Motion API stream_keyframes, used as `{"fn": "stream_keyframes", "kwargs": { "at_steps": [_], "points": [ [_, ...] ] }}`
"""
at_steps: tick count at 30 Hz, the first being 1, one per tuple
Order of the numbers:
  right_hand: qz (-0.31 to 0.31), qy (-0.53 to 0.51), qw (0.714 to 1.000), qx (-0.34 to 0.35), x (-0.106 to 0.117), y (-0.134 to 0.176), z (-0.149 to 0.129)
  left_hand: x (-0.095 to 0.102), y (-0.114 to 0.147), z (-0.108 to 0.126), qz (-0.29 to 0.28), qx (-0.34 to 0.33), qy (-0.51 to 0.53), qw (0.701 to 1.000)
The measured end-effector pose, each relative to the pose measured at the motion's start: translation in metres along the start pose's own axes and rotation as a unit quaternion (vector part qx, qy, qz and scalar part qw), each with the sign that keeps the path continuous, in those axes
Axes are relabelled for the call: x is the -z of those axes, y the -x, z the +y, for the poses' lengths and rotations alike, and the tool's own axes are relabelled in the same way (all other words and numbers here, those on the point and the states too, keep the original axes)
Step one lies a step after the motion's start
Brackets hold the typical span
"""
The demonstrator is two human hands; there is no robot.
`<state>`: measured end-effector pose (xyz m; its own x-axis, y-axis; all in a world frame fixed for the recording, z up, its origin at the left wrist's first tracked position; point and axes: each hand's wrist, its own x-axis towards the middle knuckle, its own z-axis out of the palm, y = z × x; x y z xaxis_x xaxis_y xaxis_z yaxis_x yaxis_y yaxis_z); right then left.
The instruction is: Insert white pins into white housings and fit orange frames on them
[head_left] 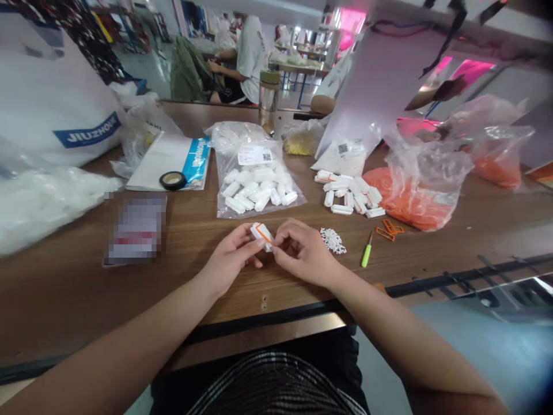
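Between my two hands, above the table near its front, is a small white plastic casing (pixel 260 231) with an orange frame (pixel 264 233) along it. My left hand (pixel 235 251) grips its left end with thumb and fingers. At the other end, my right hand (pixel 305 251) pinches the casing with thumb and forefinger; whether a tiny part is also in that pinch is hidden. Just right of my right hand lies a heap of tiny white parts (pixel 332 240). Beyond it are loose orange frames (pixel 390 229) and a screwdriver with a yellow-green handle (pixel 366 255).
Behind my hands lies a clear bag of white casings (pixel 259 187). White casings with orange frames (pixel 349 193) are piled to its right, beside a bag of orange parts (pixel 419 196). Leftward are a phone (pixel 136 227), black tape (pixel 173 180) and a booklet (pixel 155 158). A bottle (pixel 268 101) stands behind.
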<state>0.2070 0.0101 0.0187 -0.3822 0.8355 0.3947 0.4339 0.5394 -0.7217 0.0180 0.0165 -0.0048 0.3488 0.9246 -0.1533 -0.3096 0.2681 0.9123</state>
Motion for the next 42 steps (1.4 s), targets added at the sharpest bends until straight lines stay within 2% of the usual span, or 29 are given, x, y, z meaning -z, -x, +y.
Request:
{"fn": "stream_keyframes", "kwargs": {
  "at_steps": [5,9,20,24,29,42],
  "points": [
    [-0.004,0.006,1.0,0.016,0.0,0.001,0.001,-0.001,0.0,0.002,0.0,-0.003,0.024,1.0],
    [0.018,0.004,1.0,0.022,0.001,0.002,0.001,-0.001,0.0,0.002,-0.017,-0.003,0.038,0.999],
    [0.038,-0.022,0.999,-0.003,0.0,0.001,-0.001,0.001,0.0,0.003,-0.043,0.015,0.081,0.996],
    [0.036,-0.088,0.994,-0.059,0.001,0.0,0.0,0.001,-0.001,0.003,-0.057,0.028,0.105,0.992],
    [0.027,-0.178,0.972,-0.148,-0.001,-0.001,0.009,0.002,-0.003,0.001,-0.079,0.023,0.123,0.989],
    [0.034,-0.194,0.967,-0.163,-0.013,0.001,0.014,0.009,-0.005,-0.002,-0.099,0.004,0.084,0.992]
  ]
}}
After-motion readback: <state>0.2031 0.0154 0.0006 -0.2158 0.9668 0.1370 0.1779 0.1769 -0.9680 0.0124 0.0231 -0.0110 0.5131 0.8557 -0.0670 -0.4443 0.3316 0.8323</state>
